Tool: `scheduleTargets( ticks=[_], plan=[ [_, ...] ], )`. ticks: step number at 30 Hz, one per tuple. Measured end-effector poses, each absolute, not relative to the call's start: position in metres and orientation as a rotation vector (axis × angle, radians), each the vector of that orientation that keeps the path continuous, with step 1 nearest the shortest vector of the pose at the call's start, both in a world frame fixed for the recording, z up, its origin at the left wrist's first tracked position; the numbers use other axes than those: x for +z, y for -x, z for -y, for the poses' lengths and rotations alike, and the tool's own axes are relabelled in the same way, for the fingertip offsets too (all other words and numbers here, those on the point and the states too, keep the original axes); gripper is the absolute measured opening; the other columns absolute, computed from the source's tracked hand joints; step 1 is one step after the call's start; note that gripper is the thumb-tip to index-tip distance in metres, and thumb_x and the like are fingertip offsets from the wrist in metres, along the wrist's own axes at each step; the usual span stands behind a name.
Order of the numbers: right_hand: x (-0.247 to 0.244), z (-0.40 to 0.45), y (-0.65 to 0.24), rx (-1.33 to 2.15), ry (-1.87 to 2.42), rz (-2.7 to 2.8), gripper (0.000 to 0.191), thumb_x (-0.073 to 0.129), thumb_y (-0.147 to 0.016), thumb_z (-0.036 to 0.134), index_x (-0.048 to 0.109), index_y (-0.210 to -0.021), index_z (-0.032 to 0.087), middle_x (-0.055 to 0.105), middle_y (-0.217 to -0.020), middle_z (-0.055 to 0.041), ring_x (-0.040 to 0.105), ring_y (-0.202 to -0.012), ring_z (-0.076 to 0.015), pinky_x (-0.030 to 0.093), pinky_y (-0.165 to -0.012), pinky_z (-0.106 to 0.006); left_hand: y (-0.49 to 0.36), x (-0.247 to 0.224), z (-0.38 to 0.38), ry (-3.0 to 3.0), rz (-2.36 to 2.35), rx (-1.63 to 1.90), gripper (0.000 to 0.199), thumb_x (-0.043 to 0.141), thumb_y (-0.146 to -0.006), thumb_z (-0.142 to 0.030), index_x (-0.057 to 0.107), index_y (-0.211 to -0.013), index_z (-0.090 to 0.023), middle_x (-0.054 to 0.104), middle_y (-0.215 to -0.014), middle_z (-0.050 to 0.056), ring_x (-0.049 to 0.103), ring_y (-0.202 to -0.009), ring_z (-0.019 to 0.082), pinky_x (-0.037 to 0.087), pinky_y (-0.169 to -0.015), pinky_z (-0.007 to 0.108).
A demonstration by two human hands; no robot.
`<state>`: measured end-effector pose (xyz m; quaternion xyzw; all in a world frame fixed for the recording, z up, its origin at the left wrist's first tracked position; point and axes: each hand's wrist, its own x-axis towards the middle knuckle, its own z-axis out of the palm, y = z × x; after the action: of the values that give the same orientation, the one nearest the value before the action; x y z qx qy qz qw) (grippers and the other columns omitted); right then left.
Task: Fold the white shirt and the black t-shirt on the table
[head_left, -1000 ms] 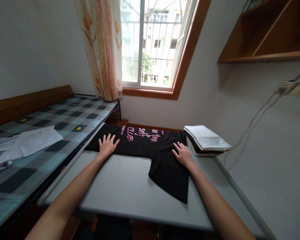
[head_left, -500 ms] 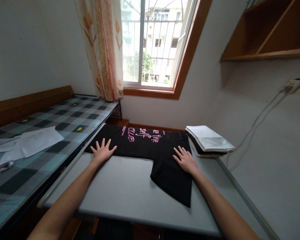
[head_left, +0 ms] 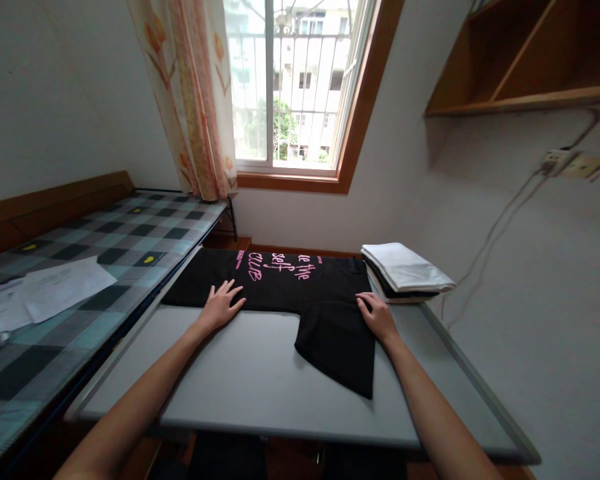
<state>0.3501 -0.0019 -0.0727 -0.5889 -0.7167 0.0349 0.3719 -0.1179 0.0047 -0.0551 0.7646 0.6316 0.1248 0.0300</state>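
Note:
A black shirt with pink lettering lies folded lengthwise across the table, one sleeve pointing toward me. My left hand rests on its near edge, left of the lettering, with the fingers spread and nothing held. At the shirt's right edge, my right hand touches the cloth above the sleeve, fingers slightly bent and apart. Just beyond it, a stack of folded clothes, white on top and black beneath, sits at the table's back right.
The pale table stands below a window. To its left is a bed with a checked cover and white papers on it. A wooden shelf and a socket with cables are on the right wall.
My left hand has slid right along the shirt, its fingers closer together. My right hand has shifted toward the shirt's right edge, its fingers more bent. The camera view has turned slightly right.

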Motion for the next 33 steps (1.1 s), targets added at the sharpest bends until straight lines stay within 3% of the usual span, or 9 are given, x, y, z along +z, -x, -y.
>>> scheduleTargets(
  ticks=[5,9,13,18,21,25,30,33],
  plan=[
    [-0.07,0.003,-0.355,0.198,1.495,1.654,0.046,0.041,-0.09,0.054,0.071,-0.094,0.02,0.07,-0.099,-0.0114,0.064,-0.097,-0.0263,0.048,-0.091,-0.042,0.058,-0.036,0.0,-2.551,-1.35,0.483,0.039,0.055,-0.087,-0.035,0.062,-0.124,-0.025,0.054,-0.139,0.007,0.046,-0.13,0.025,0.018,-0.117,0.052],
    [-0.069,0.003,-0.355,0.222,1.487,1.596,0.047,0.041,-0.089,0.057,0.072,-0.089,0.02,0.07,-0.095,-0.0109,0.064,-0.094,-0.0261,0.049,-0.088,-0.041,0.011,-0.022,0.006,-2.689,-0.866,0.407,0.047,0.063,-0.078,-0.022,0.062,-0.124,-0.03,0.056,-0.135,0.005,0.05,-0.125,0.024,0.023,-0.115,0.051],
    [-0.067,0.005,-0.354,0.251,1.467,1.539,0.047,0.043,-0.088,0.057,0.071,-0.087,0.019,0.069,-0.092,-0.011,0.064,-0.09,-0.025,0.05,-0.083,-0.039,-0.02,-0.016,0.014,-2.78,-0.541,0.326,0.05,0.064,-0.074,-0.015,0.064,-0.121,-0.03,0.059,-0.131,0.004,0.052,-0.122,0.023,0.031,-0.111,0.042],
    [-0.063,0.007,-0.351,0.265,1.417,1.521,0.045,0.045,-0.088,0.056,0.071,-0.085,0.02,0.066,-0.09,-0.0103,0.063,-0.086,-0.0237,0.051,-0.078,-0.037,-0.032,-0.015,0.013,-2.757,-0.473,0.321,0.039,0.073,-0.072,-0.029,0.07,-0.111,-0.027,0.064,-0.122,0.005,0.057,-0.114,0.025,0.035,-0.106,0.04],
    [-0.061,0.008,-0.351,0.291,1.394,1.515,0.044,0.046,-0.087,0.056,0.071,-0.085,0.02,0.067,-0.089,-0.0091,0.064,-0.083,-0.0229,0.052,-0.075,-0.036,-0.035,-0.012,0.008,-2.657,-0.467,0.372,0.026,0.067,-0.078,-0.025,0.073,-0.103,-0.024,0.069,-0.109,0.005,0.063,-0.102,0.019,0.042,-0.097,0.031],
    [-0.061,0.01,-0.35,0.391,1.373,1.567,0.042,0.048,-0.087,0.055,0.07,-0.08,0.021,0.07,-0.08,-0.0063,0.065,-0.078,-0.0222,0.051,-0.076,-0.036,-0.041,-0.001,0.005,-2.497,-0.474,0.462,0.023,0.062,-0.084,-0.025,0.072,-0.105,-0.021,0.071,-0.103,0.005,0.065,-0.092,0.015,0.046,-0.085,0.023],
    [-0.061,0.011,-0.349,0.432,1.384,1.593,0.044,0.049,-0.086,0.058,0.071,-0.076,0.021,0.071,-0.077,-0.0062,0.066,-0.077,-0.0233,0.051,-0.075,-0.036,-0.051,0.01,0.004,-2.463,-0.378,0.318,0.022,0.068,-0.075,-0.019,0.075,-0.096,-0.022,0.072,-0.095,0.002,0.066,-0.086,0.015,0.046,-0.082,0.021],
    [-0.063,0.008,-0.352,0.478,1.378,1.557,0.047,0.05,-0.085,0.061,0.071,-0.077,0.02,0.072,-0.076,-0.0068,0.067,-0.077,-0.0239,0.051,-0.076,-0.037,-0.058,0.004,-0.004,-2.32,-0.341,0.281,0.015,0.071,-0.075,-0.028,0.075,-0.087,-0.02,0.071,-0.086,0.001,0.064,-0.078,0.014,0.046,-0.074,0.021]
  ],
)
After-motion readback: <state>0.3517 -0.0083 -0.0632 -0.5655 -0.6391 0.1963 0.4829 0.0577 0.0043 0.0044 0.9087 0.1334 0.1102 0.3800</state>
